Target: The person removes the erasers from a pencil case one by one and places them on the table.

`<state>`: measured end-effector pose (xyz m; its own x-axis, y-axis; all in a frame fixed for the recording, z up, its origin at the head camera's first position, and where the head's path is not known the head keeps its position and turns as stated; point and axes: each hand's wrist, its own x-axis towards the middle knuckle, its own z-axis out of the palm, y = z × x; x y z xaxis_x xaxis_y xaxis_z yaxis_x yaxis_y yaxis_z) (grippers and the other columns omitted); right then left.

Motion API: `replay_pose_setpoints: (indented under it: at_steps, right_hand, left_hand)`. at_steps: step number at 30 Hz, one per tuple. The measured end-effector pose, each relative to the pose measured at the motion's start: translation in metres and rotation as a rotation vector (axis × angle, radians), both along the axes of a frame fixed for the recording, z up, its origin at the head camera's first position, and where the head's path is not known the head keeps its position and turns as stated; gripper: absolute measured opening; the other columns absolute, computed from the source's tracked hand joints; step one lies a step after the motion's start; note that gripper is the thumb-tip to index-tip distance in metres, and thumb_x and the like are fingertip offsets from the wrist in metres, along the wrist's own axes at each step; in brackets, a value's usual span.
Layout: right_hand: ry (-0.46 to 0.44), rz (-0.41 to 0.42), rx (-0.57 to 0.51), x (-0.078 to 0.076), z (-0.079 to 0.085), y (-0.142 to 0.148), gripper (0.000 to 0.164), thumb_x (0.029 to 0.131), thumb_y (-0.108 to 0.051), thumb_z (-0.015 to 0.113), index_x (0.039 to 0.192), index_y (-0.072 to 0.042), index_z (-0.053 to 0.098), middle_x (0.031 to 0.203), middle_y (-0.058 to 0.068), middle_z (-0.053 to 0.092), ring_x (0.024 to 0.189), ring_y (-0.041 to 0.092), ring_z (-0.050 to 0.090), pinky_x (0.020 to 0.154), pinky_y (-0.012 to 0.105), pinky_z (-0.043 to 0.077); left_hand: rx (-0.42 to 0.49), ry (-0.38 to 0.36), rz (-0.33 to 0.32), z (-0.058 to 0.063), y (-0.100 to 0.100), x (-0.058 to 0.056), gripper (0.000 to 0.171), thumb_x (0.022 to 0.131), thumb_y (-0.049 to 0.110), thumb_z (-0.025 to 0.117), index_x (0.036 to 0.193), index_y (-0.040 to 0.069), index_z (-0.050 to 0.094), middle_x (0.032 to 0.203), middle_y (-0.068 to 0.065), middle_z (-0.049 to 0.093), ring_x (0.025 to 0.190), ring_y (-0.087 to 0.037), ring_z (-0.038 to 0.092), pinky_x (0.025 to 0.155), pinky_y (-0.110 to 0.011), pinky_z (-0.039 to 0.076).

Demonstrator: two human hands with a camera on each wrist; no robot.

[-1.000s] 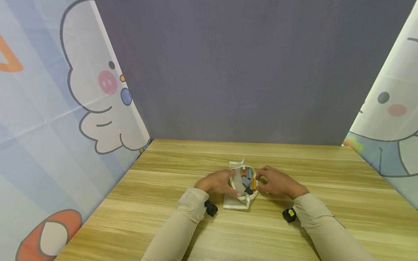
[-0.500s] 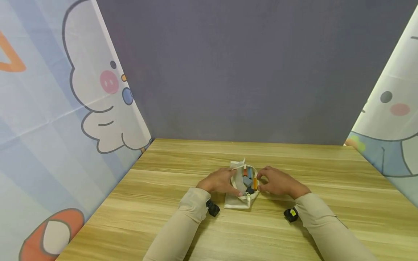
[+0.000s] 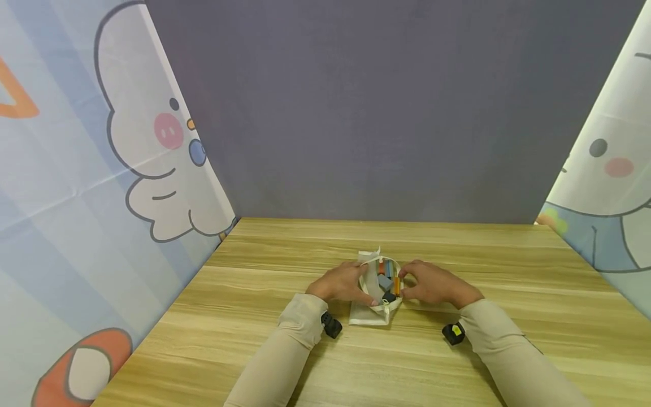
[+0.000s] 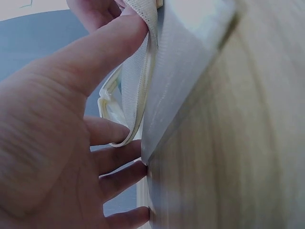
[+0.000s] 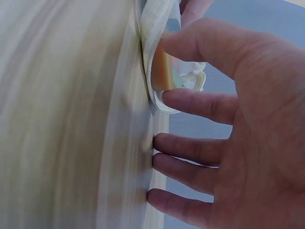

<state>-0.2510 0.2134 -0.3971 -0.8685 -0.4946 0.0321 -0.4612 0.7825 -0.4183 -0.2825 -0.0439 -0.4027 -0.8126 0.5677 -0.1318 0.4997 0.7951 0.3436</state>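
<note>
A white mesh drawstring pouch [image 3: 363,314] lies on the table, its mouth spread wide. Inside show a grey block [image 3: 385,282], an orange block [image 3: 397,286], a black piece [image 3: 389,297], a red piece and a blue piece. At the left side of the mouth, my left hand [image 3: 342,284] has its thumb and index finger inside the rim, pressing it outward. My right hand [image 3: 432,284] is at the opposite side, thumb and index fingertips inside the rim at the two ends of the orange block. Its other fingertips [image 5: 159,142] touch the table.
The wood-grain table [image 3: 274,249] stretches around the pouch. A grey panel [image 3: 376,113] rises behind it, and printed cloths [image 3: 61,169] hang at both sides. A small black camera [image 3: 332,326] sits at the left wrist, another black camera [image 3: 452,334] at the right.
The view shifts slightly. Both hands, the pouch and its contents keep their places relative to one another.
</note>
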Motion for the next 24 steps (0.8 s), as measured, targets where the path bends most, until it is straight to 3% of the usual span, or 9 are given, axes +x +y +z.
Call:
replay_pose_setpoints:
  at_steps: [13, 24]
  right_hand:
    - [0.024, -0.053, 0.043, 0.0030, -0.0002, -0.0090, 0.049, 0.085, -0.044, 0.077, 0.119, -0.010, 0.068, 0.126, 0.015, 0.060, 0.114, 0.039, 0.058, 0.093, 0.056, 0.049]
    - [0.048, -0.069, 0.061, 0.0021, -0.0034, -0.0089, 0.044, 0.086, -0.043, 0.077, 0.116, -0.012, 0.069, 0.129, 0.016, 0.059, 0.116, 0.038, 0.056, 0.091, 0.055, 0.050]
  left_hand:
    - [-0.008, -0.008, 0.000, 0.0003, -0.0010, 0.0011, 0.105, 0.078, 0.068, 0.075, 0.159, 0.017, 0.033, 0.163, -0.003, 0.028, 0.148, -0.024, 0.027, 0.114, -0.046, 0.035]
    - [-0.025, 0.008, -0.006, 0.0001, -0.0015, 0.0011, 0.105, 0.078, 0.069, 0.074, 0.159, 0.015, 0.033, 0.163, -0.003, 0.027, 0.148, -0.024, 0.027, 0.114, -0.044, 0.034]
